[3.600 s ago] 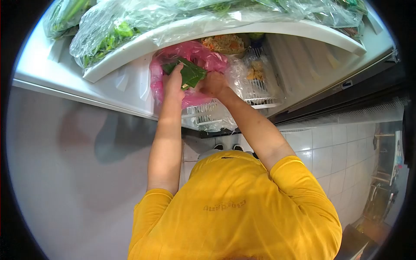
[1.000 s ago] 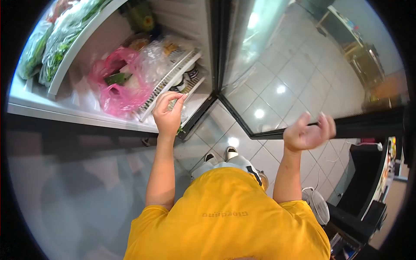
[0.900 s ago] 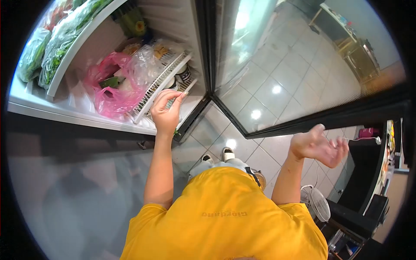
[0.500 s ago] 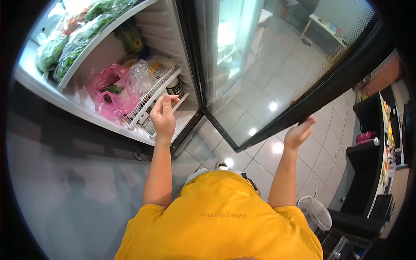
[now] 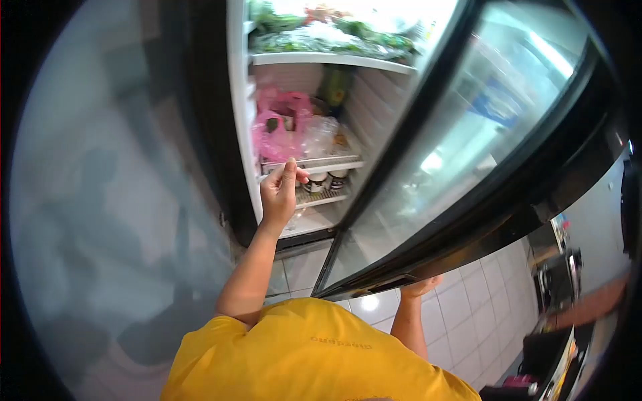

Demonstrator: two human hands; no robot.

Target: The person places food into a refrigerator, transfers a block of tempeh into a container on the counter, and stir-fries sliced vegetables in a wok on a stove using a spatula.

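Nearest, under one yellow shirt point(image 5: 314, 354), the two hands reach out. The left hand point(image 5: 279, 190) is raised in front of the lower shelves, fingers curled in and thumb pointing up; whether they pinch anything, I cannot tell. The right hand point(image 5: 421, 286) is at the outer lower edge of the one glass door point(image 5: 428, 180), its grip partly hidden, so I cannot tell if the fingers grasp. The door is open on the right of the fridge, its long axis slanting from bottom centre to upper right of the view. Beyond the left hand, two jars point(image 5: 338, 179) show below a white wire shelf point(image 5: 348, 161) bearing one pink bag point(image 5: 277, 144) beside one clear bag point(image 5: 321, 136). Bagged greens point(image 5: 334, 41) lie on the shelf above.
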